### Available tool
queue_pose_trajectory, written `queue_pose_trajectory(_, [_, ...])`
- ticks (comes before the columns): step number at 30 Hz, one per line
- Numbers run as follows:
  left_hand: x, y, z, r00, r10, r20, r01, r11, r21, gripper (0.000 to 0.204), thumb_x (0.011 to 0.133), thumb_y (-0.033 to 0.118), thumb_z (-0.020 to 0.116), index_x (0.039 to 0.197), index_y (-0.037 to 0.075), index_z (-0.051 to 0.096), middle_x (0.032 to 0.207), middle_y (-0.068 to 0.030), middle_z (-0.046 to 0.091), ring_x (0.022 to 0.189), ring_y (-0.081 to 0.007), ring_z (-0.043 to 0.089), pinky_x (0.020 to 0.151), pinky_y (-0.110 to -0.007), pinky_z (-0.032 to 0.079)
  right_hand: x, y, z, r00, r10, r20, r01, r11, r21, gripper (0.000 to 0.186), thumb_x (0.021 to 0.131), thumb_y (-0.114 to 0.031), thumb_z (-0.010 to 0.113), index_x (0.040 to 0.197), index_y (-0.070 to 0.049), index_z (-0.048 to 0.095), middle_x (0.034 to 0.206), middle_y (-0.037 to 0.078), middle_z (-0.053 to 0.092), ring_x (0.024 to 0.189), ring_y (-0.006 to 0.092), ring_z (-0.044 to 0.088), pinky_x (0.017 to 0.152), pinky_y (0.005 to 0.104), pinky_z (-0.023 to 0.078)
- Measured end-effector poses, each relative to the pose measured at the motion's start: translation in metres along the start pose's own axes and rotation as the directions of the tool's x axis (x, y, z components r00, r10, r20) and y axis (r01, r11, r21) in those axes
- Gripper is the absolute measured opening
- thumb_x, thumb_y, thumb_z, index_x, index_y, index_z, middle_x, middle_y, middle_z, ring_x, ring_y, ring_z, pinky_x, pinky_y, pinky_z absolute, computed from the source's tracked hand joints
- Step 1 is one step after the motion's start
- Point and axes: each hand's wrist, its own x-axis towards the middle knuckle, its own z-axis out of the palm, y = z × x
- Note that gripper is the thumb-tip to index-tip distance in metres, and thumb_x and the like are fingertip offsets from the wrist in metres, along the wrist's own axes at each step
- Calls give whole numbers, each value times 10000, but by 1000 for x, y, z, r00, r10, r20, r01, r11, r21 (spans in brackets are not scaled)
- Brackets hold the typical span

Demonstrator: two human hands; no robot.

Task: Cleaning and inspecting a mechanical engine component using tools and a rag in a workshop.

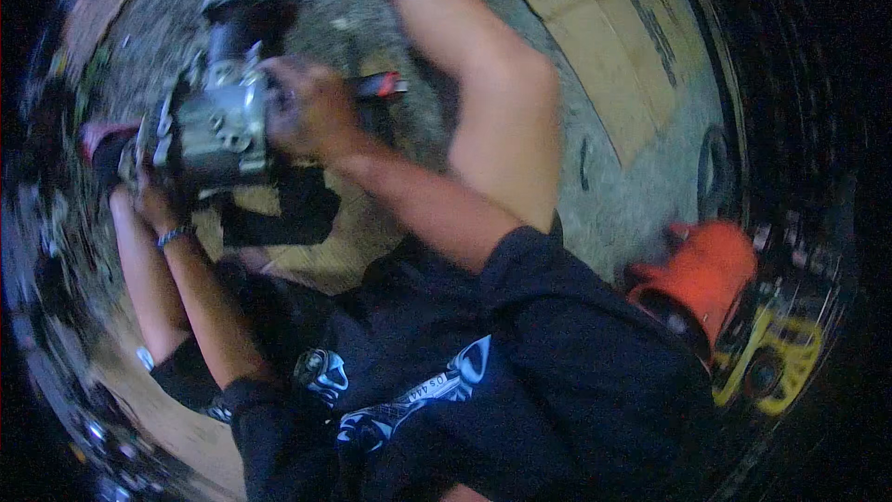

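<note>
A grey metal engine (221, 125), blurred by motion, stands between my legs, a narrower dark section rising from its far end. My left hand (151, 197) is closed on the engine's left edge, its wrist in a beaded bracelet. Against the right side of the engine, my right hand (311, 112) curls its fingers; the blur hides the fingertips and any small thing in them. A dark cloth-like item (293, 209) lies just below the engine. Right of my right hand is a black item with a red tip (381, 85).
Flattened cardboard (609, 56) lies on the floor at the upper right, and more cardboard (348, 246) is under me. An orange-red container (701, 270) stands at my right beside a yellow wheel-like part (785, 363). A dark ring (715, 167) lies near the right edge.
</note>
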Motion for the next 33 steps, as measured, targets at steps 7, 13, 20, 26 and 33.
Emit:
queue_pose_trajectory(7, [-31, 168, -117, 898, 396, -193, 37, 369, 929, 601, 680, 102, 733, 1232, 86, 497, 1089, -40, 589, 1077, -199, 535, 959, -327, 401, 38, -145, 32, 980, 195, -46, -149, 860, 487, 605, 577, -126, 680, 1155, -13, 540, 1068, 243, 584, 1004, 406, 554, 900, 459, 437])
queue_pose_trajectory(13, [-89, 282, -186, 991, 42, 124, -82, -535, 841, 624, 617, 133, 782, 1181, 100, 518, 1043, -55, 597, 959, -214, 587, 825, -328, 479, 19, -149, 12, 970, 186, 159, -244, 786, 568, 624, 543, -158, 702, 1145, -54, 571, 1001, 242, 621, 918, 406, 615, 812, 483, 493])
queue_pose_trajectory(20, [1, 106, -51, 940, 212, 269, -331, 363, 871, 477, 724, 211, 702, 1165, 69, 586, 1085, -69, 594, 1021, -195, 563, 867, -332, 446, 23, -117, 17, 935, 262, 241, -349, 802, 485, 579, 572, -162, 695, 1135, -82, 587, 920, 233, 632, 886, 393, 623, 789, 475, 500])
queue_pose_trajectory(26, [1, -112, -30, 863, 328, -385, -252, 939, 235, 394, 897, 219, 572, 1251, 48, 542, 1235, -120, 574, 1151, -214, 521, 949, -340, 424, 37, -90, 1, 971, 228, 69, -237, 892, 385, 258, 761, -77, 600, 1016, -38, 582, 892, 148, 648, 813, 251, 653, 727, 363, 510])
queue_pose_trajectory(33, [-81, 32, 6, 750, -658, 66, 494, 490, -718, 485, 813, 416, 643, 993, -34, 659, 943, -242, 668, 885, -362, 649, 761, -436, 476, -13, 27, -27, 964, 255, 68, -260, 963, 65, 213, 773, -92, 619, 975, -34, 586, 837, 112, 644, 758, 208, 637, 716, 327, 510])
